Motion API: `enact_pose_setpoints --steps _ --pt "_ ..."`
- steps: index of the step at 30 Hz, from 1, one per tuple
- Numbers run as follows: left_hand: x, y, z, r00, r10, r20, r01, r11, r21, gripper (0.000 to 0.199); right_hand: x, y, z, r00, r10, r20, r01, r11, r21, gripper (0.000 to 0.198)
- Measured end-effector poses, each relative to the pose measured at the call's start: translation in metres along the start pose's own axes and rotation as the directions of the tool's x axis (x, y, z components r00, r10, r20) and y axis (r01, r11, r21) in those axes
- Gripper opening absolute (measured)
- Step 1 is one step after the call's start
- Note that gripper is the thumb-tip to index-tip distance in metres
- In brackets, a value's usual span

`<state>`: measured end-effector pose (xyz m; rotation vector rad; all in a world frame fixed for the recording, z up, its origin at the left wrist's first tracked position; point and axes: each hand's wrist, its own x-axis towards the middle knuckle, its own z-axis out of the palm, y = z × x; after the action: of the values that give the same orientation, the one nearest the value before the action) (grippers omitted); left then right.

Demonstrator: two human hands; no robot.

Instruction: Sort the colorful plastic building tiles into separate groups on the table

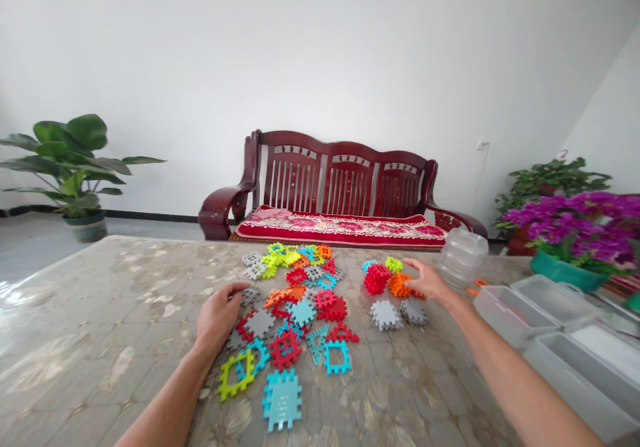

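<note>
Interlocking plastic tiles with notched edges lie in a loose pile in front of me. My left hand (219,313) rests at the pile's left side, fingers loosely stretched, the tips at a grey lattice tile (251,294). On the right, my right hand (426,280) is open, fingers apart, beside a stack of orange tiles (399,285). Left of that stack stands a red stack (376,279). Grey tiles (385,315) lie in front, and a lime tile (393,264) behind. Nearest me are a light blue square tile (282,400) and a lime frame tile (223,381).
Clear plastic boxes (515,313) and a stack of clear round containers (463,260) stand at the right. Orange scissors handles (477,287) show beside them. Purple flowers (575,227) fill a teal pot. A wooden bench (345,173) stands beyond the table (125,327).
</note>
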<state>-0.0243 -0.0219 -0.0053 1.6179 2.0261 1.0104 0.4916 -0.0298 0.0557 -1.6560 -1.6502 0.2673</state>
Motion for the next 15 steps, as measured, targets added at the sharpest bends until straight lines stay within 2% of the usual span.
enact_pose_setpoints --steps 3,6,9,11,13,15 --pt "0.000 0.001 0.000 1.000 0.001 -0.009 -0.001 1.000 -0.011 0.034 -0.020 -0.024 0.002 0.990 -0.034 -0.134 0.043 0.997 0.060 0.044" --pt "-0.002 0.003 0.000 1.000 -0.012 -0.021 0.011 1.000 -0.017 0.034 -0.056 -0.060 0.026 0.981 -0.085 -0.174 0.116 0.978 0.176 0.030" --pt "-0.004 0.003 0.001 1.000 0.005 -0.021 -0.006 0.997 -0.081 0.034 -0.098 -0.098 0.071 0.986 -0.167 0.004 0.160 0.954 0.252 0.027" --pt "-0.006 0.002 0.001 0.999 0.031 -0.020 -0.035 0.979 -0.200 0.033 -0.121 -0.120 0.105 0.968 -0.208 0.141 0.167 0.951 0.259 0.036" --pt "-0.007 0.000 0.002 0.998 0.052 -0.021 -0.056 0.929 -0.366 0.035 -0.135 -0.134 0.135 0.954 -0.238 0.182 0.194 0.953 0.231 0.044" --pt "-0.008 -0.002 0.002 0.998 0.057 -0.020 -0.060 0.891 -0.451 0.038 -0.141 -0.141 0.156 0.953 -0.257 0.162 0.228 0.957 0.182 0.048"
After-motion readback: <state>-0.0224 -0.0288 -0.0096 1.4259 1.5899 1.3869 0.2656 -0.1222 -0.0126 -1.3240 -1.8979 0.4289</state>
